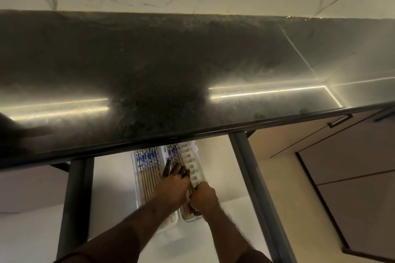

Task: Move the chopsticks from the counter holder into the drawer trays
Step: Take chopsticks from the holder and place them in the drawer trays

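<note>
Now both hands are down in the open drawer (111, 188) beneath the dark counter (149, 74). Two white trays sit side by side: the left tray (135, 168) holds a neat row of chopsticks (148, 168), pale bamboo shafts with blue-and-white patterned tops pointing toward the counter. The left hand (174, 183) lies flat, fingers spread, pressing more chopsticks into the slotted right tray (195, 164). The right hand (203, 197) is clenched around the near ends of that bundle.

I saw both hands, left (174, 183) and right (203, 197), pressing chopsticks (175, 152) into the right tray (195, 164), lower centre.
</note>
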